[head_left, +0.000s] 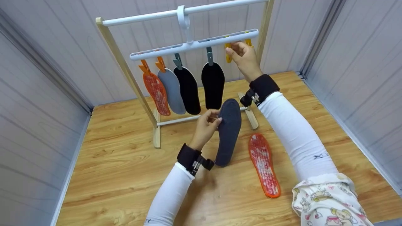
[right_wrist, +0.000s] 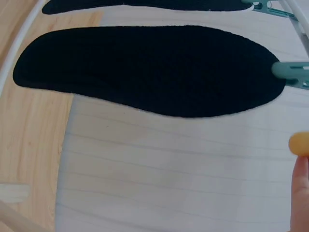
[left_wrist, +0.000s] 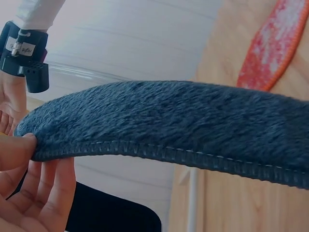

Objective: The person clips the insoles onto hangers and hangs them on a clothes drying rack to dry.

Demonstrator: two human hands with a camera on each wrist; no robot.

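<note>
Far left on the white hanger bar (head_left: 194,45): orange insole (head_left: 157,91) and grey insole (head_left: 172,91), each on an orange clip, then two black insoles (head_left: 188,90) on grey-green clips; the right one (right_wrist: 145,70) fills the right wrist view with its clip at the right edge. Left hand (head_left: 205,125) sits below the bar, grip closed on the toe end of the dark blue fleece insole (head_left: 228,131); thumb and fingers (left_wrist: 43,193) pinch its stitched edge, and the insole hangs heel-down, above the wooden tabletop (head_left: 119,163). To its right, a second orange insole (head_left: 263,164) lies flat on the tabletop, apart from the blue one. Right hand (head_left: 245,58) is raised at the bar's right end, fingers curled on the yellow clip (head_left: 228,51). The bar hangs from the top rail of the wood-framed rack (head_left: 125,69).
</note>
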